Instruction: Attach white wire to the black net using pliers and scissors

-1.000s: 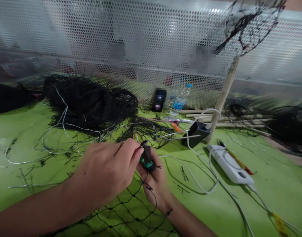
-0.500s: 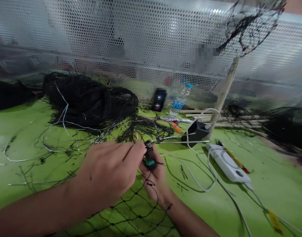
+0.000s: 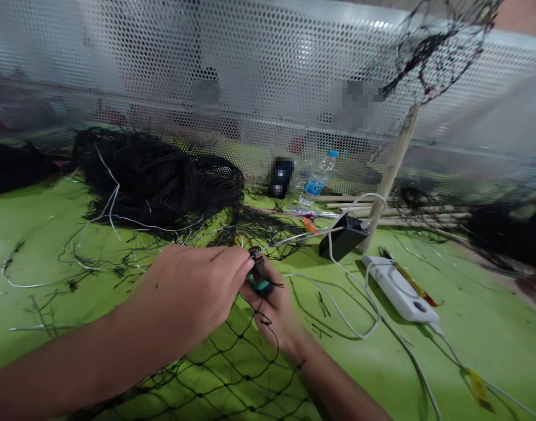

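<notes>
My left hand point(image 3: 191, 292) pinches black net cord and thin wire at a knot just left of a small tool. My right hand point(image 3: 274, 310) lies under it, gripping that small dark tool with a teal grip point(image 3: 259, 279). Black netting point(image 3: 233, 368) spreads over the green table below both wrists. A thin metal wire point(image 3: 303, 235) runs from the pinch point to the right, toward a black box point(image 3: 344, 238).
A heap of black net point(image 3: 154, 178) sits at the back left with loose white wires point(image 3: 88, 234) around it. A white power strip point(image 3: 402, 287), white cable point(image 3: 351, 316), water bottle point(image 3: 317, 178), wooden sticks point(image 3: 395, 155) and a perforated metal screen point(image 3: 250, 76) lie beyond.
Both hands have stayed together at the knot with only small shifts. The wire sticking out to the right has tilted slightly upward toward the black box.
</notes>
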`<state>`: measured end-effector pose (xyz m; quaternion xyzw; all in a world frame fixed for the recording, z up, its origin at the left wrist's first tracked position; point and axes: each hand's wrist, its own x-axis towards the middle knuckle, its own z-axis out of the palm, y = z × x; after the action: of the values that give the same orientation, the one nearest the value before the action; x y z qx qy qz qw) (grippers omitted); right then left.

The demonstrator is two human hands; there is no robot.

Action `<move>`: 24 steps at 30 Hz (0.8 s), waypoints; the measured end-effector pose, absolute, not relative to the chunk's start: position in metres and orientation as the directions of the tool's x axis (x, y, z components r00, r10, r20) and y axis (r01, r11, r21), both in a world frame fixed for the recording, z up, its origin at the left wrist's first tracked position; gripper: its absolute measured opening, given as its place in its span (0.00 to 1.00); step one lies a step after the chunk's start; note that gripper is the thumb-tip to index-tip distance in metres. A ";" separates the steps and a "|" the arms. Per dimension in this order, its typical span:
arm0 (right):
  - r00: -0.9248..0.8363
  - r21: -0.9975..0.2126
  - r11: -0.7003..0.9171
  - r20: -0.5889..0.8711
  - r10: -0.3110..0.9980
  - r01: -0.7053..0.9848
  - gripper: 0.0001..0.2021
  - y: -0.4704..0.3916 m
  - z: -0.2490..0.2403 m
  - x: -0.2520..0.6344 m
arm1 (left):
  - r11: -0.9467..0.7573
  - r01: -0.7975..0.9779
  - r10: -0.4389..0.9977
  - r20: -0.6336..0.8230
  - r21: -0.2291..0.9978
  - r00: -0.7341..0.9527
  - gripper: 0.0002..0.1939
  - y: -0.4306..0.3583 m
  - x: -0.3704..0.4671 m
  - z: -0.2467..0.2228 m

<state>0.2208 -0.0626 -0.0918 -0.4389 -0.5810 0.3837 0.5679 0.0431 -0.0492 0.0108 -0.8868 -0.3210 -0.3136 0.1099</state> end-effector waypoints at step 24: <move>0.033 -0.898 0.424 0.430 0.902 0.116 0.17 -0.066 -0.104 0.223 | -0.640 0.426 0.704 0.266 0.640 0.658 0.20 -0.052 0.043 0.039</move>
<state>0.2225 -0.0659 -0.1037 -0.4184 -0.6086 0.3363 0.5843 0.0425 -0.0516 0.0388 -0.8688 -0.3254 -0.2549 -0.2726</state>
